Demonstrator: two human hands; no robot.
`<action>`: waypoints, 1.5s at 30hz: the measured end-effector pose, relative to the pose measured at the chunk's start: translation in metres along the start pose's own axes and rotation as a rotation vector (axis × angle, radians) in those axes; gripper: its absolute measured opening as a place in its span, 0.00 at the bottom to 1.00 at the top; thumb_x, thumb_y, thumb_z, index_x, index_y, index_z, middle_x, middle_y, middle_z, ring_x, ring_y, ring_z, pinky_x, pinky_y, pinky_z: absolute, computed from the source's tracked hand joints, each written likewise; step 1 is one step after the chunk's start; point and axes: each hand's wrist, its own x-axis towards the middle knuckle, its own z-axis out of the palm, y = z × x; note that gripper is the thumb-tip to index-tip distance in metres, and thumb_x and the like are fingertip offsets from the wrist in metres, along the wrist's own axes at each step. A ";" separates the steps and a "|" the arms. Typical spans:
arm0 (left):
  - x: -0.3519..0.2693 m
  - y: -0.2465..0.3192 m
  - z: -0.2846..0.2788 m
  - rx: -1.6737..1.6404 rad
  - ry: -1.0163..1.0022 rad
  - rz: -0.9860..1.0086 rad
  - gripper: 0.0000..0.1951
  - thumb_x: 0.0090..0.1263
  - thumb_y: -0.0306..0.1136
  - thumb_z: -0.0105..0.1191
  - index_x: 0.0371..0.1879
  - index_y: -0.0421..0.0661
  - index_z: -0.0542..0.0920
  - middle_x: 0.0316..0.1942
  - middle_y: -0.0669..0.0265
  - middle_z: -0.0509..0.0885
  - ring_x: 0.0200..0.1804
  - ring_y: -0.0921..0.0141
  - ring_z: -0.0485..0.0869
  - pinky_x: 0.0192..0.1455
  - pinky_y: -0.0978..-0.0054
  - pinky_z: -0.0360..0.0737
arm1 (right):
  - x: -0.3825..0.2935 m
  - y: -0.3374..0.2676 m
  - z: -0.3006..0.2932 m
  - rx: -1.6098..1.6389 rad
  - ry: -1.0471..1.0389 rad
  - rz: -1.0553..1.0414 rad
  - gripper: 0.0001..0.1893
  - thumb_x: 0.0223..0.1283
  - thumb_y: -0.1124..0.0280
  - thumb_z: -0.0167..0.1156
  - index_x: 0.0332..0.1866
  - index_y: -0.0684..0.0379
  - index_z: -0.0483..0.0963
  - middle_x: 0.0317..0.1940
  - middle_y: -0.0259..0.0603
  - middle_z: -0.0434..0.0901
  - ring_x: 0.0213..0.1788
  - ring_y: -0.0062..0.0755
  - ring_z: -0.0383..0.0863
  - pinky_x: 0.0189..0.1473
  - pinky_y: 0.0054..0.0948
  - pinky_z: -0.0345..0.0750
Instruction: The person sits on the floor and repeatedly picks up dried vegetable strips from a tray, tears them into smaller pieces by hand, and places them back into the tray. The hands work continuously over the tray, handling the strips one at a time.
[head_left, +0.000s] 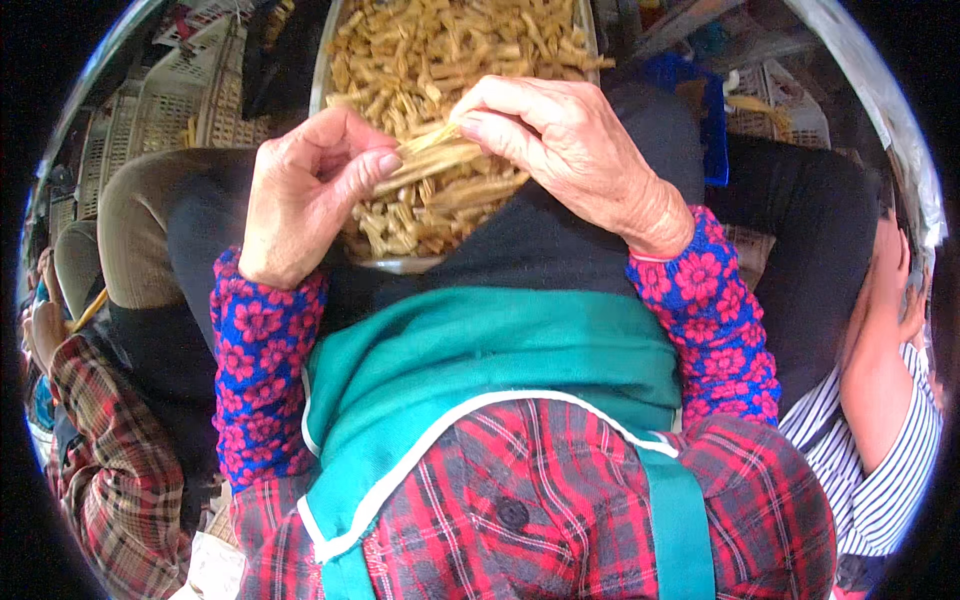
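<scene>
My left hand (319, 180) pinches one end of a yellowish-brown fibrous strip (435, 156), which looks like dried or pickled vegetable, between thumb and fingers. The thumb and index finger of my right hand (551, 142) grip its other end. The strip is stretched between both hands, slightly blurred, above a long tray (321, 71). Short pieces of the same material (457, 37) fill the tray. Longer strips (480, 191) lie under my hands near the tray's close end. My fingers hide part of the strip.
Several perforated plastic baskets (172, 97) stand at the far left. A blue container (716, 142) and another perforated basket (787, 101) are at the right. People sit close on both sides: a plaid sleeve (112, 435) at left, a bare arm (874, 360) at right.
</scene>
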 end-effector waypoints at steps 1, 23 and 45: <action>0.004 0.007 -0.003 -0.006 0.000 -0.054 0.06 0.72 0.27 0.65 0.40 0.39 0.84 0.29 0.74 0.85 0.32 0.85 0.79 0.36 0.85 0.75 | 0.007 -0.002 -0.006 0.014 0.006 0.036 0.08 0.72 0.67 0.60 0.45 0.61 0.79 0.28 0.39 0.81 0.30 0.29 0.81 0.34 0.29 0.76; 0.050 -0.007 -0.015 -0.389 0.157 -0.163 0.07 0.77 0.34 0.59 0.39 0.44 0.82 0.27 0.77 0.81 0.24 0.88 0.68 0.25 0.88 0.60 | 0.079 0.020 0.022 -0.294 0.125 -0.299 0.10 0.61 0.65 0.70 0.46 0.52 0.84 0.41 0.39 0.86 0.43 0.38 0.86 0.45 0.33 0.82; 0.063 -0.146 -0.036 0.133 0.300 -0.128 0.11 0.74 0.38 0.62 0.41 0.42 0.84 0.33 0.68 0.82 0.39 0.73 0.82 0.42 0.74 0.78 | 0.067 0.086 -0.059 -1.095 0.023 -0.012 0.11 0.67 0.65 0.57 0.39 0.60 0.83 0.28 0.47 0.83 0.29 0.47 0.83 0.32 0.38 0.79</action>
